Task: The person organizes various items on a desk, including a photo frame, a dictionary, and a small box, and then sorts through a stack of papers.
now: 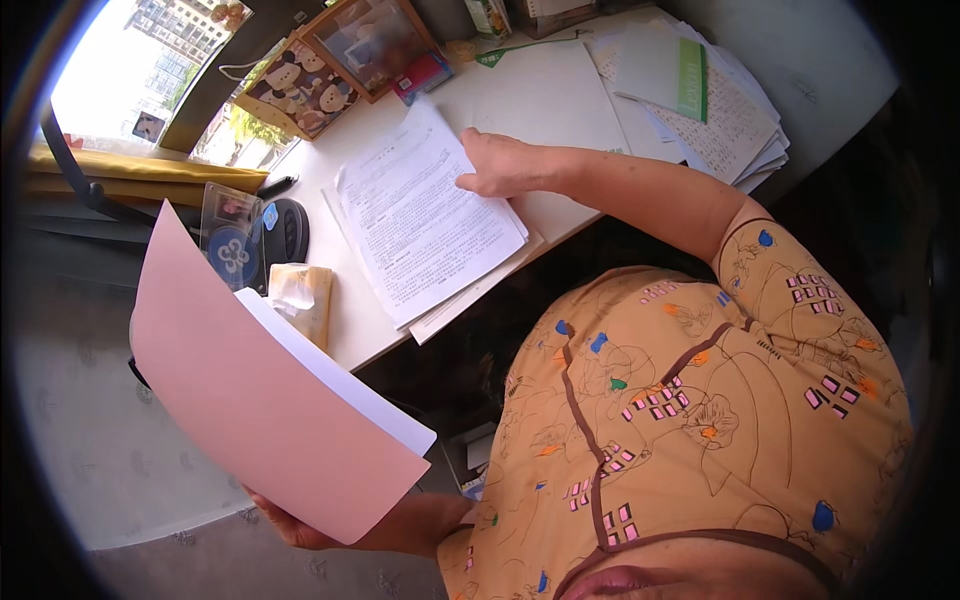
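A pink folder (255, 390) with white sheets (352, 375) inside is tilted up at the left. My left hand (300, 525) holds it from below, and the folder hides part of the fingers. On the white desk (382, 334) lies a stack of printed papers (427, 217), its upper corner curled. My right hand (499, 161) grips the right edge of this stack, thumb and fingers at the margin. More sheets (480, 300) stick out under the stack along the desk's front edge.
A tissue pack (304, 296), a clear stand with a blue emblem (234, 240) and a round black device (289, 229) stand left. Behind are a cartoon-print bag (307, 90) and a framed picture (371, 45). At right, a green-and-white notebook (667, 79) tops loose papers (720, 135).
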The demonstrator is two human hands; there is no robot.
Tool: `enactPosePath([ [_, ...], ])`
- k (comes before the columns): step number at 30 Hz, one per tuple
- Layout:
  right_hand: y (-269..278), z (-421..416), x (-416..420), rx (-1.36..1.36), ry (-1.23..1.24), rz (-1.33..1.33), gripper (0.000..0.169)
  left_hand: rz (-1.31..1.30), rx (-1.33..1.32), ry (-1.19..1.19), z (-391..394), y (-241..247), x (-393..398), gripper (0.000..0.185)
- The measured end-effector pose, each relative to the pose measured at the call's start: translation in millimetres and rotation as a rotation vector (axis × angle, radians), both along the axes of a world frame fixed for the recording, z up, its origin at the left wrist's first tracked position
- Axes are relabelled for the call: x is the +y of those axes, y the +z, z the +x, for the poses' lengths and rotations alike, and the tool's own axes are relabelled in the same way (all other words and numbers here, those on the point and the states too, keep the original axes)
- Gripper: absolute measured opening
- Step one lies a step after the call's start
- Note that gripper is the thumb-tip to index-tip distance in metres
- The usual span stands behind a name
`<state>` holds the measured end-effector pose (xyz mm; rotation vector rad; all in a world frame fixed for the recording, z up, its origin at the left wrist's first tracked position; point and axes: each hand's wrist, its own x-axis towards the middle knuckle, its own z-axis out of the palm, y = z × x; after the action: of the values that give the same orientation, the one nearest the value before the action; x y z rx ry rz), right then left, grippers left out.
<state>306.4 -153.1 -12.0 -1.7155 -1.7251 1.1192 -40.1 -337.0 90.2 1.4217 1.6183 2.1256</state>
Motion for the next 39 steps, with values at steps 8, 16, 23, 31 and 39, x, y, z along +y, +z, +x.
enactPosePath([
  [8, 8.6, 2.0, -41.3, -0.437, 0.116, 0.056, 0.068, 0.092, -0.575, -0.672, -19.6, -13.8, -10.5, 0.037],
  [16, -26.3, -27.4, -30.8, -0.435, 0.100, 0.234, 0.072, 0.104, -0.370, -0.541, 7.5, -26.1, -14.5, 0.041],
  [23, -15.1, 7.9, -65.5, -0.282, 0.283, -0.237, 0.075, 0.133, -0.427, -0.445, 15.0, -27.5, -22.7, 0.045],
  [31, -55.6, -1.0, -91.4, 0.729, 0.051, -0.832, 0.110, 0.083, -0.404, -0.646, 3.0, -35.3, -26.0, 0.045],
  [39, -64.3, -46.9, -89.7, 1.338, -0.208, -0.783, 0.049, 0.045, -0.446, -0.759, 14.9, -31.6, -24.7, 0.052],
])
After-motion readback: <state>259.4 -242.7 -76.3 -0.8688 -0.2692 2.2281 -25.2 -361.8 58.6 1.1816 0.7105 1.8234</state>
